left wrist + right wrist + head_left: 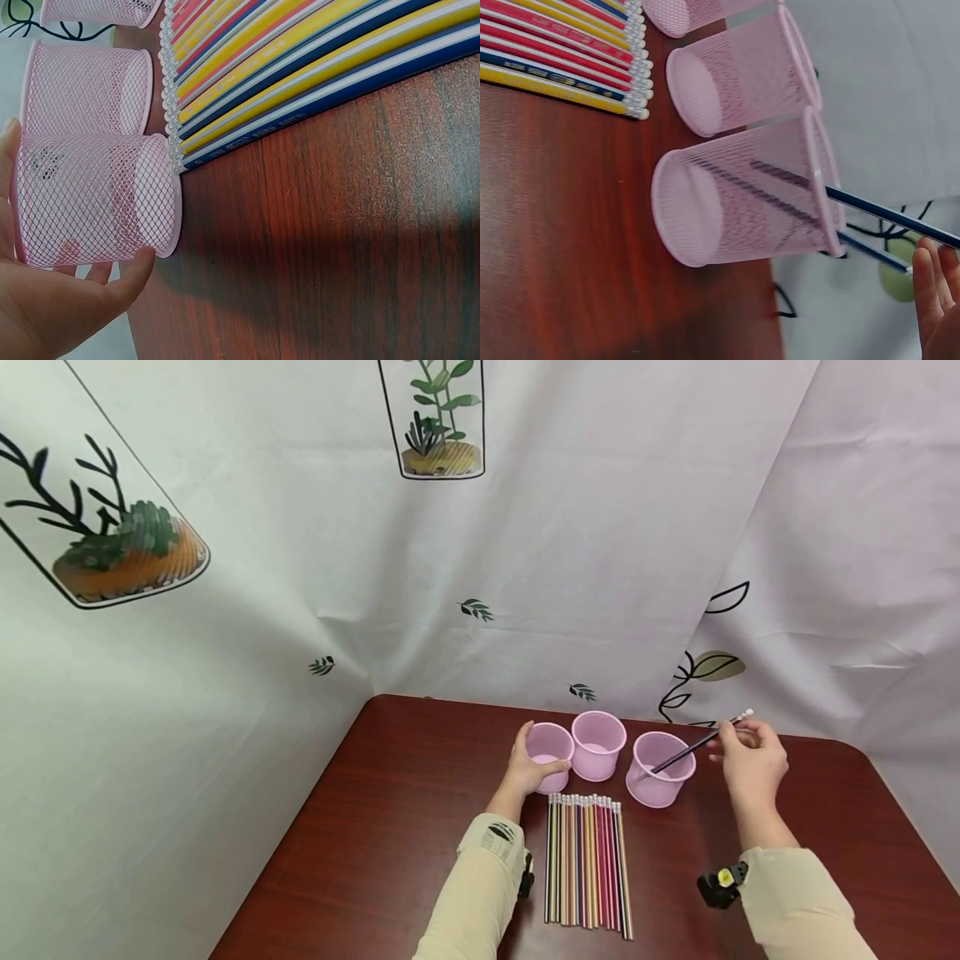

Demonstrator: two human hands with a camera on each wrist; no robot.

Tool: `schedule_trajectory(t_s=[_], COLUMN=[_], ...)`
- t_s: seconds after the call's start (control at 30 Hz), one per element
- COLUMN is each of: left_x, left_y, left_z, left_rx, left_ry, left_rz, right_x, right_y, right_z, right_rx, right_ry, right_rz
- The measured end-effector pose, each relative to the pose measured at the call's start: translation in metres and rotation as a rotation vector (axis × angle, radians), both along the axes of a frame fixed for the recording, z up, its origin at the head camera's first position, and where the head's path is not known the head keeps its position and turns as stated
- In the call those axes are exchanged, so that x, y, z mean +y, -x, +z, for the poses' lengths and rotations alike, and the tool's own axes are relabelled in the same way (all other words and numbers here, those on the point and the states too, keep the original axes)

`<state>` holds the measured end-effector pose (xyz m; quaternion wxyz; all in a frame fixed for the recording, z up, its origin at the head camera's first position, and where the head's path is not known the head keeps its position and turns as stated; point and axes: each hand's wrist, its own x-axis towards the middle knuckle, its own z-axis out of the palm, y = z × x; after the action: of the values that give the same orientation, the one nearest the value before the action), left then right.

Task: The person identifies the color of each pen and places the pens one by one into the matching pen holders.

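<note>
My left hand (531,770) grips a pink mesh pencil cup (97,199), fingers and thumb spread round its side; the cup stands at the left of three. My right hand (753,770) pinches a dark blue pencil (900,217) near its white eraser end. That pencil slants down through the mouth of the right pink mesh cup (651,792), its lower end inside. Another dark blue pencil (874,255) leans within the same cup, showing through the mesh. Part of the right hand falls outside the right wrist view.
Between the other two stands a middle pink mesh cup (595,767). A row of several striped pencils (588,864) lies side by side in front of the cups, erasers toward them. Behind the dark red wooden table (375,827) hangs a printed white cloth (562,568).
</note>
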<state>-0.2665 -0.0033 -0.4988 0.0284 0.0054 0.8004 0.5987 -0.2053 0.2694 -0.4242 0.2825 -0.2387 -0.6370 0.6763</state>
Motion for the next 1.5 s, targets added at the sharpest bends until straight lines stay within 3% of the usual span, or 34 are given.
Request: schedule_trajectory(t_s=[0.3, 0.47, 0.57, 0.6, 0.67, 0.77, 0.83, 0.9, 1.0, 1.1, 1.2, 1.4, 1.5], left_x=[0.000, 0.000, 0.000, 0.000, 0.000, 0.000, 0.000, 0.000, 0.000, 0.001, 0.002, 0.002, 0.001], left_y=[0.001, 0.001, 0.001, 0.001, 0.002, 0.002, 0.002, 0.002, 0.002, 0.001, 0.001, 0.001, 0.000], left_z=[-0.001, -0.001, -0.001, -0.001, -0.001, -0.002, -0.002, -0.002, -0.002, -0.002, -0.002, -0.003, -0.002], left_rx=[-0.010, -0.001, -0.003, -0.003, -0.002, 0.003, 0.003, 0.005, 0.003, 0.003, 0.006, 0.011, 0.007], left_ry=[-0.007, -0.004, -0.012, -0.014, -0.015, -0.012, -0.009, -0.007, -0.012, -0.026, -0.041, -0.047, -0.052], left_rz=[0.001, 0.002, 0.001, 0.001, 0.000, -0.001, -0.001, 0.002, 0.010, 0.018, 0.021, 0.014, 0.012], right_x=[0.003, 0.016, 0.021, 0.019, 0.029, 0.032, 0.028, 0.010, -0.001, -0.005, -0.003, 0.015, 0.011], right_y=[0.000, 0.011, 0.016, 0.014, 0.024, 0.029, 0.028, 0.015, 0.006, 0.004, 0.006, 0.018, 0.017], right_z=[-0.023, -0.053, -0.064, -0.061, -0.082, -0.093, -0.092, -0.065, -0.049, -0.043, -0.046, -0.074, -0.071], right_rx=[-0.037, -0.021, -0.033, -0.050, -0.038, -0.049, -0.083, -0.142, -0.143, -0.146, -0.158, -0.108, -0.121], right_ry=[0.072, 0.074, 0.097, 0.093, 0.086, 0.082, 0.065, 0.027, 0.035, 0.065, 0.061, 0.117, 0.097], right_rz=[-0.029, -0.032, -0.026, -0.017, -0.018, -0.031, -0.052, -0.056, -0.042, -0.030, -0.036, -0.010, -0.044])
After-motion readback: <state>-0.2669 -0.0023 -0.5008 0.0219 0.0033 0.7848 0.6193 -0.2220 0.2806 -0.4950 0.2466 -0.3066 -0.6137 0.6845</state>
